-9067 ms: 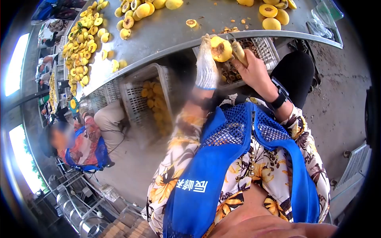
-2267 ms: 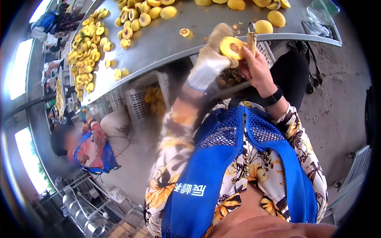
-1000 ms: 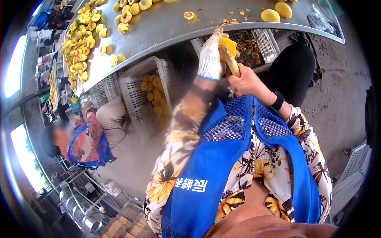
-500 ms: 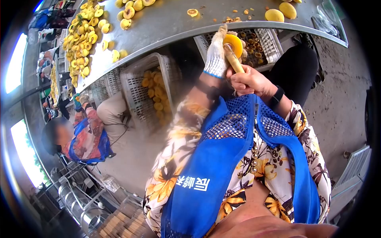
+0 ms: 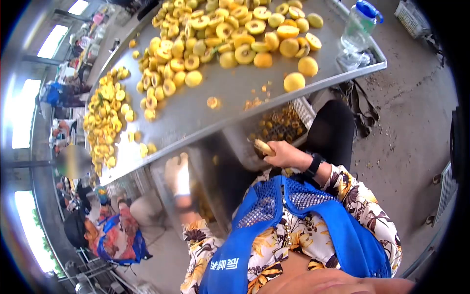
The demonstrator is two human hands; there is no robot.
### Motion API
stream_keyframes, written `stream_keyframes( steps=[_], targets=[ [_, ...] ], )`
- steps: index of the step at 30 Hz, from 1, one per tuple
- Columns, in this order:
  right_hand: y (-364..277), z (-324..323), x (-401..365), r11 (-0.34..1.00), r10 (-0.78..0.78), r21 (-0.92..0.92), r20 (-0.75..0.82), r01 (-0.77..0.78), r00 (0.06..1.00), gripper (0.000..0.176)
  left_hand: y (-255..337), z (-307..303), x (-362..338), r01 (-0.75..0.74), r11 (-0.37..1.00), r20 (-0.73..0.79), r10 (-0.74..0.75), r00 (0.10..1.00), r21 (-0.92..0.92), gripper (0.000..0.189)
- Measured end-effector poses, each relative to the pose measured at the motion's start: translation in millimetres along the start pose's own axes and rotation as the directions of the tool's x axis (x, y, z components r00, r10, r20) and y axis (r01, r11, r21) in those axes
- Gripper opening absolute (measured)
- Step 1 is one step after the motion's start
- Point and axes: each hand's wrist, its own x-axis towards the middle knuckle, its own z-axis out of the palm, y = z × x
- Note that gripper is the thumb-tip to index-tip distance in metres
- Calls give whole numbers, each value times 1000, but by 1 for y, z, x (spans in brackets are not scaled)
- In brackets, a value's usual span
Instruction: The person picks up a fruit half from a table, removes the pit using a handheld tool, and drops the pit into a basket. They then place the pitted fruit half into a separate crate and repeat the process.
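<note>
My right hand (image 5: 289, 156) is closed around the pale wooden handle of a tool (image 5: 265, 147), which points left; its working end is hard to make out. To the left, my gloved left hand (image 5: 177, 175) is over a crate (image 5: 161, 172) below the table edge. It is blurred, but thumb and fingers look apart, with nothing seen between them. Halved yellow peaches (image 5: 203, 201) show partly in that crate, behind my forearm. Near my right hand stands another crate (image 5: 304, 113) containing dark pits and scraps (image 5: 279, 126).
A metal table (image 5: 215, 115) carries many halved peaches (image 5: 240, 29), a whole peach (image 5: 294, 82) near its edge, and scraps. A blue-lidded bottle (image 5: 360, 24) stands at its right corner. Another person (image 5: 117, 230) sits on the left.
My left hand has left the tool and moved left over the crate; the peach half it held is gone from it. My right hand still grips the tool. The view has shifted, showing more table.
</note>
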Motion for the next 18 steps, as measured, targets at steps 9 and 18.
stream_keyframes(
  steps=[9, 18],
  targets=[
    [12, 5, 21, 994, -56, -106, -156, 39, 986, 33, 306, -57, 159, -823, 510, -306, 765, 567, -252, 45],
    [63, 18, 31, 903, -282, -342, -13, 261, 959, 23, 470, -29, 158, -816, 560, 220, 822, 525, -146, 50]
  ],
)
